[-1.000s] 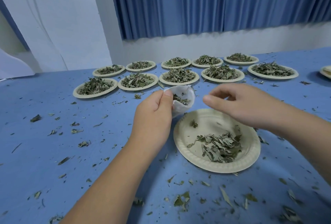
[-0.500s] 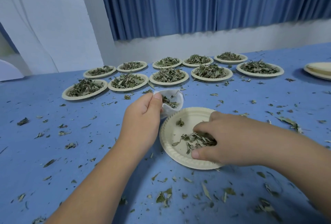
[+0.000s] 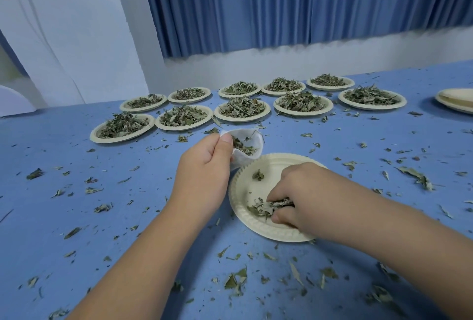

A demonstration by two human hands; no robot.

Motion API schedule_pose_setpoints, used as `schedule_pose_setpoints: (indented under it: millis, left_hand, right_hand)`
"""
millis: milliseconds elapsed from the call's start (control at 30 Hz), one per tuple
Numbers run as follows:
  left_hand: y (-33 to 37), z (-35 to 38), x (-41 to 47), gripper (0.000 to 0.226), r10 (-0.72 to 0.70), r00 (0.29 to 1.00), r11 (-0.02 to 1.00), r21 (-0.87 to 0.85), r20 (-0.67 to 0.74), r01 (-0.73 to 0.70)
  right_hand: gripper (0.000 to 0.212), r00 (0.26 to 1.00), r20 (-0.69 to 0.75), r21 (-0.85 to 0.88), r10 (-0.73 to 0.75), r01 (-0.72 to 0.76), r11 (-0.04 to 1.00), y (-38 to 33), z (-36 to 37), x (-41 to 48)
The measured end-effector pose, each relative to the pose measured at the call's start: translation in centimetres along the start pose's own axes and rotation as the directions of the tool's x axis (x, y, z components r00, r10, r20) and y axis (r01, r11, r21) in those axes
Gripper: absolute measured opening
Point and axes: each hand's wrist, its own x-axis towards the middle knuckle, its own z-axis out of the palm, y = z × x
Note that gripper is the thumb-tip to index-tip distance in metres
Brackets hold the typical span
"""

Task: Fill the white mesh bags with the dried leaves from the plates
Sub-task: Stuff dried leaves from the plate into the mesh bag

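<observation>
Mesh bag (image 3: 246, 160), one: left hand (image 3: 204, 173); leaves (image 3: 265, 207): right hand (image 3: 307, 196); heaped plates (image 3: 115, 139): ten.

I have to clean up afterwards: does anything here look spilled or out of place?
Yes: loose leaf scraps are spilled all over the blue table, many in front of the near plate. Nothing else looks off: the left hand holds the white mesh bag, the right hand gathers dried leaves on that plate.

left grip (image 3: 204, 166) pinching (raised), right grip (image 3: 304, 196) curled
</observation>
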Motion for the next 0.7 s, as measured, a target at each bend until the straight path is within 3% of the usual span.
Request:
schedule_pose_setpoints:
  millis: [233, 467, 600, 700]
  left_hand:
    - [0.1, -0.2, 0.1, 0.042, 0.002, 1.0, 0.999, 0.036, -0.014, -0.002]
    - [0.1, -0.2, -0.1, 0.042, 0.002, 1.0, 0.999, 0.043, -0.019, -0.001]
    - [0.3, 0.2, -0.4, 0.044, 0.009, 1.0, 0.996, 0.091, 0.024, -0.011]
    - [0.5, 0.5, -0.6, 0.042, 0.056, 0.993, 0.971, 0.228, 0.099, -0.078]
  right_hand:
    - [0.028, 0.972, -0.23, 0.038, -0.043, 0.053, 0.998, 1.3, 1.9, 0.9]
    - [0.005, 0.966, -0.255, 0.487, 0.048, 0.085, 0.869, 3.8, 0.1, 0.2]
    - [0.008, 0.952, -0.296, 0.604, 0.073, 0.127, 0.787, 4.8, -1.5, -0.8]
    - [0.005, 0.935, -0.339, 0.636, 0.099, 0.15, 0.757, 5.1, -2.0, -1.2]
